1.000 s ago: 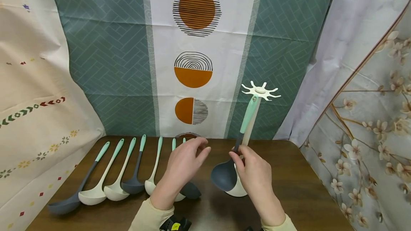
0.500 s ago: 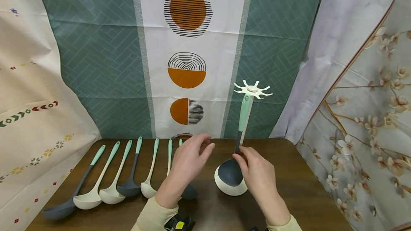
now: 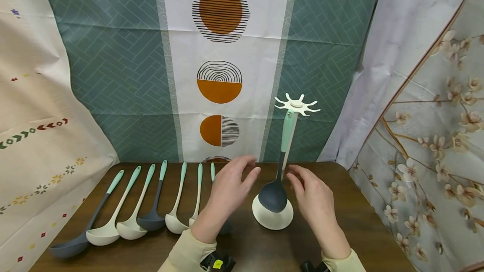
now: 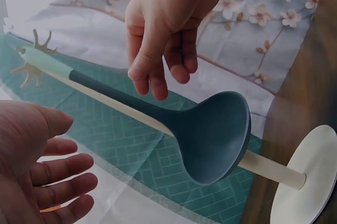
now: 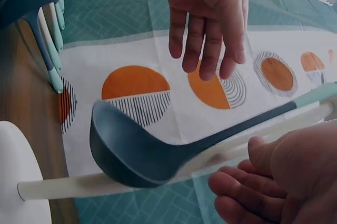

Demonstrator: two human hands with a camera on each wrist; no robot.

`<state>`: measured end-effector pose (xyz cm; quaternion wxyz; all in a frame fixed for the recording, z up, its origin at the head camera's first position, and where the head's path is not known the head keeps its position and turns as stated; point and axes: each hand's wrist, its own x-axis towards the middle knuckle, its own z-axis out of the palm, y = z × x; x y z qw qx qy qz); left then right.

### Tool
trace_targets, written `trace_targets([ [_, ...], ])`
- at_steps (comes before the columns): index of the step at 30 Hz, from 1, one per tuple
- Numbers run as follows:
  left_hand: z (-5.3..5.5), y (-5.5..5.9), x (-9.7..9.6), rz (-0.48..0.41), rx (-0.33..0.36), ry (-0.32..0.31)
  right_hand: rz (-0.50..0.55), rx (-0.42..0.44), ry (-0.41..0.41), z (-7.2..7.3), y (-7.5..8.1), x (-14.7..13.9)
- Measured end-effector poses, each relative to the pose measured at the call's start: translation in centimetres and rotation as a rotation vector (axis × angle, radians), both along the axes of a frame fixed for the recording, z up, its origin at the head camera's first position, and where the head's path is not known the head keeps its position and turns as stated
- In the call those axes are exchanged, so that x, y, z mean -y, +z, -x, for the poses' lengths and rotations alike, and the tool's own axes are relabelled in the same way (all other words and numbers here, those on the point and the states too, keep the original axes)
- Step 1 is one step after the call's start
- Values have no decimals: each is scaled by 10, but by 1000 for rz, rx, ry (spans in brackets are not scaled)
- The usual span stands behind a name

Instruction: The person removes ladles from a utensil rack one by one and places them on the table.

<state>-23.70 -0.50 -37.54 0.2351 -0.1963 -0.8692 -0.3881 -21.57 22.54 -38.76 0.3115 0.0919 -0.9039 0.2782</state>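
A dark grey ladle (image 3: 273, 196) with a mint-green handle end hangs by its handle from the hooked top of a cream utensil stand (image 3: 261, 217). Its bowl is over the stand's round base. My right hand (image 3: 314, 196) is just right of the ladle's neck, fingers loosely bent and apart from it. To the left of the ladle my left hand (image 3: 231, 188) hovers with relaxed fingers and nothing in it. In the left wrist view both hands flank the ladle (image 4: 210, 139) without touching it. The right wrist view shows the same gap around the ladle (image 5: 137, 150).
Several ladles lie in a row on the left of the brown table (image 3: 359, 230), among them a cream ladle (image 3: 103, 236) and a dark ladle (image 3: 151, 221). My left forearm partly hides those nearest it. A patterned curtain (image 3: 128, 74) hangs behind.
The right hand has let go of the ladle's neck and moved slightly right. The ladle has swung in front of the stand's post and base. The left hand has shifted a little right.
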Motion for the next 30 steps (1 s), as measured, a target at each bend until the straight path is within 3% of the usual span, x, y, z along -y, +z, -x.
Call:
trace_targets([
  [8,3,-2,-8,-31,-21,-17,69,105,48,16,-3,-7],
  [17,2,-3,-13,-48,-30,-29,276,305,251,41,-12,-15],
  [24,1,-2,-15,-48,-22,-37,335,349,385,52,-20,-16],
  [30,2,-1,-16,-56,-20,-52,338,339,398,53,-21,-14],
])
